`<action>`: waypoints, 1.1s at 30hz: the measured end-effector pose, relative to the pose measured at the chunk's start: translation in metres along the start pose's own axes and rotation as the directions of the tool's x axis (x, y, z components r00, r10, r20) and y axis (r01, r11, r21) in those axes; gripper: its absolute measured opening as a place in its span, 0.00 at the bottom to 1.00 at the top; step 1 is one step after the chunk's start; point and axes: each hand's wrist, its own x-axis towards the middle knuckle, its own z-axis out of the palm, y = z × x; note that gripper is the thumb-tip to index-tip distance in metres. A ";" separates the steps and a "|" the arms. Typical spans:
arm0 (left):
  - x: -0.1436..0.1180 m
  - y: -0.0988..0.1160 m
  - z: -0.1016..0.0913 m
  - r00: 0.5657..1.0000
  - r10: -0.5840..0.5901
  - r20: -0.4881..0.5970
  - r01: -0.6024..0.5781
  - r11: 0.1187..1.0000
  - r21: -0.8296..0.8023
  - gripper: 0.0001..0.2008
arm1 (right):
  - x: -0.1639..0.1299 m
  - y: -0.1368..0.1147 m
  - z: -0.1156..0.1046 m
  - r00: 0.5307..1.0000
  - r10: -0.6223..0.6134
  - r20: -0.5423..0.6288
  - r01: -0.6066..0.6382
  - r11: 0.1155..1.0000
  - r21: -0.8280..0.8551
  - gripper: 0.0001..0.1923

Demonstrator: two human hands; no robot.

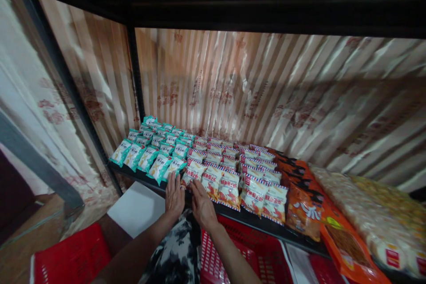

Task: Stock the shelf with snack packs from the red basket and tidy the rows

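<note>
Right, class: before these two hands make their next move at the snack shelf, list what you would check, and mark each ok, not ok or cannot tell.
1. Left hand flat at the shelf edge, empty: ok.
2. Right hand beside it, holding a packet: cannot tell.
3. Teal packets in tidy rows: ok.
4. Red-and-white packets in tidy rows: ok.
5. Orange bags fully on the shelf: not ok, they overhang.
6. Red basket below, contents: cannot tell.

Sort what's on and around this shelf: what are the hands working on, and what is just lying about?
In hand: left hand and right hand at the red-and-white snack packets, beside the teal snack packets, on the shelf front edge.

Lying about: orange bags, clear bags, red baskets.
</note>
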 end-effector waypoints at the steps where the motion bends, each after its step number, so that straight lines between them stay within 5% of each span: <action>1: 0.000 -0.003 0.001 1.000 0.004 0.021 -0.004 1.000 -0.004 0.26 | 0.003 -0.001 0.002 1.000 0.006 0.002 -0.006 1.000 -0.013 0.28; 5: 0.002 -0.010 0.000 0.998 0.022 0.059 -0.021 1.000 -0.014 0.24 | 0.009 -0.003 0.008 1.000 0.027 -0.007 -0.027 0.998 -0.058 0.27; 11: 0.013 -0.016 -0.022 0.994 0.108 -0.027 -0.108 0.994 -0.026 0.22 | 0.004 0.000 0.016 0.998 0.015 -0.057 -0.020 0.996 -0.085 0.27; 17: 0.038 -0.045 -0.044 0.978 -0.053 -0.200 0.061 0.998 0.033 0.22 | 0.001 -0.003 0.020 0.992 -0.004 -0.124 -0.003 0.999 -0.053 0.26; 25: 0.040 -0.085 -0.041 0.985 0.022 -0.171 -0.013 0.998 0.054 0.22 | 0.003 -0.018 0.023 0.994 0.043 -0.101 -0.040 0.999 0.034 0.27; 33: 0.046 -0.094 -0.035 0.987 0.018 -0.161 -0.012 0.999 0.037 0.25 | 0.000 -0.020 0.020 0.994 0.033 -0.100 -0.028 0.999 0.045 0.27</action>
